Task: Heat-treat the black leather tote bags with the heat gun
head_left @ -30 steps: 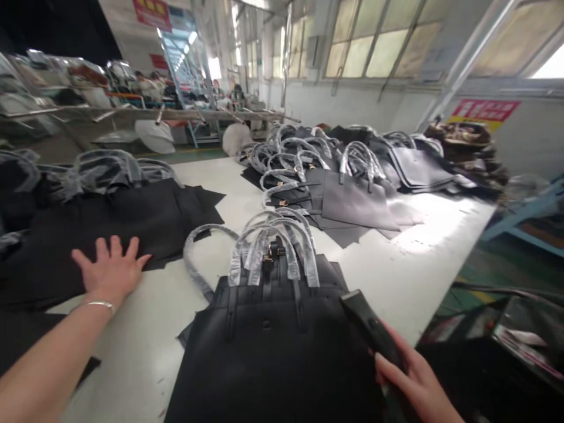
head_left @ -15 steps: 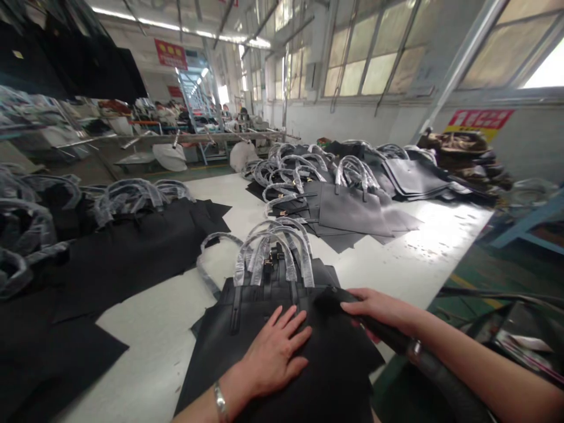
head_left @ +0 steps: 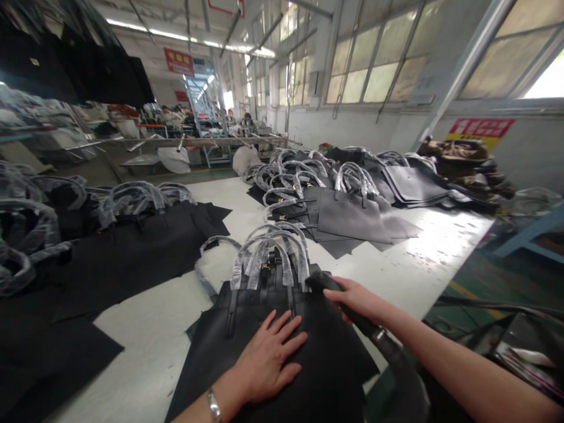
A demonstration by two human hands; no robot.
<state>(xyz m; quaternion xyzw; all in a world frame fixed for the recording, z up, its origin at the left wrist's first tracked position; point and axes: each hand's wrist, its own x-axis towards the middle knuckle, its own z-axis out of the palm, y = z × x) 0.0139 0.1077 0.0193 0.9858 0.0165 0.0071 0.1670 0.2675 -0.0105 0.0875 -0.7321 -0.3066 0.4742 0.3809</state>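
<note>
A stack of black leather-like bag panels (head_left: 326,358) lies in front of me, its curved handles (head_left: 238,267) wrapped in clear plastic. My left hand (head_left: 274,352) rests flat on the top panel with fingers spread. My right hand (head_left: 355,298) is wrapped round a black hand-held tool (head_left: 361,320) with a thick dark hose (head_left: 403,364) trailing toward me. The tool's dark head is at the panel's top edge, beside the right foot of a wrapped handle. Whether it touches the panel I cannot tell. Small gold-coloured buckles show between the handles.
The pale table (head_left: 141,329) also bears black bag panels (head_left: 141,247) on the left and a pile of grey-black panels (head_left: 352,211) at the back. Brown bundled material (head_left: 462,158) stands beyond the far right corner. A metal rail (head_left: 176,143) crosses behind the table.
My right hand has moved the tool left and toward the panel's top edge, close to the handle's foot. My left hand stays flat on the panel; the view has tilted slightly.
</note>
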